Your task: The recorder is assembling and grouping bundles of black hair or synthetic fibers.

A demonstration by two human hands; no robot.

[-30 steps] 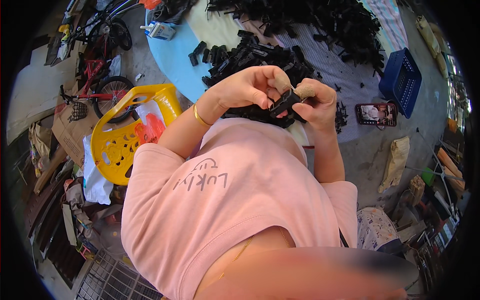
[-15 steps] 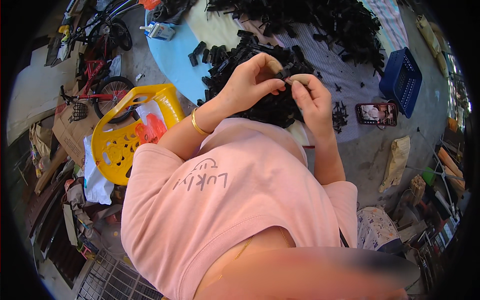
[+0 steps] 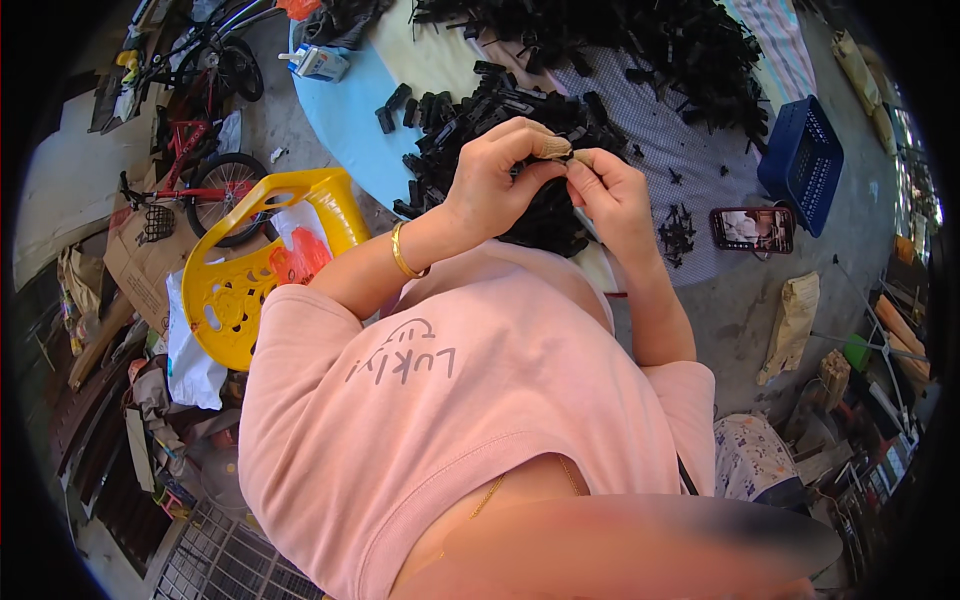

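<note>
My left hand [image 3: 500,178] and my right hand [image 3: 612,195] meet fingertip to fingertip over a heap of small black plastic parts [image 3: 535,215]. Between the pinched fingers shows a bit of a black plastic part [image 3: 570,156]; most of it is covered by my fingers. Both hands are closed at this one spot. A beige covering [image 3: 554,148] wraps a fingertip of my left hand, and a gold bangle [image 3: 400,250] circles that wrist. Small black pieces [image 3: 678,232] lie in a loose cluster on the cloth beside my right hand.
A larger black pile [image 3: 690,50] spreads across the table's far side. On the right are a phone [image 3: 752,229] and a blue basket [image 3: 803,165]. A carton [image 3: 320,63] stands far left on the table. Left of me is a yellow plastic chair [image 3: 222,300], with a red bicycle [image 3: 190,160] behind.
Both hands have come slightly nearer to me and closer together. The black part, partly visible between the fingers before, is now mostly covered. The picture on the phone has changed.
</note>
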